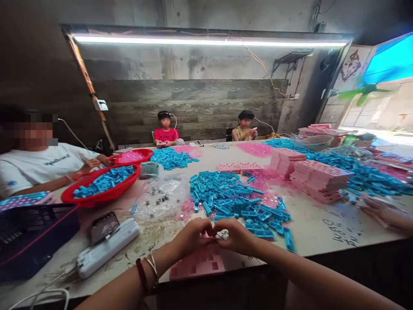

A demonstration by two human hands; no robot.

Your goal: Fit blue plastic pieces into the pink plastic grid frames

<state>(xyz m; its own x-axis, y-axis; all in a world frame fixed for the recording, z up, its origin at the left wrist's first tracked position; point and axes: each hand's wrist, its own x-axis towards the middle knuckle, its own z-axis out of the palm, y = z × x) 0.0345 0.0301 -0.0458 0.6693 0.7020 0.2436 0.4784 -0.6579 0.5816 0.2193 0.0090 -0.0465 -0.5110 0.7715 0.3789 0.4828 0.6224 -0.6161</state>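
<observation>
My left hand point(195, 234) and my right hand point(237, 236) meet at the front edge of the table, fingers curled and fingertips together. A bit of pink shows between them, but what they grip is mostly hidden by the fingers. Just below my hands lies a pink tray point(197, 263) with square recesses, partly covered by my left hand. Directly beyond is a heap of small blue plastic pieces point(222, 193), with loose ones reaching near my right hand. Clear pink pieces point(269, 198) are scattered beside that heap. Bracelets circle my left wrist.
A clear plastic bag point(164, 196) with small metal parts lies left of the heap. Red baskets point(97, 199), a white power strip point(108, 247) and a dark bin point(35, 237) stand left. Stacked pink trays point(319, 178) stand right. Several people sit around the table.
</observation>
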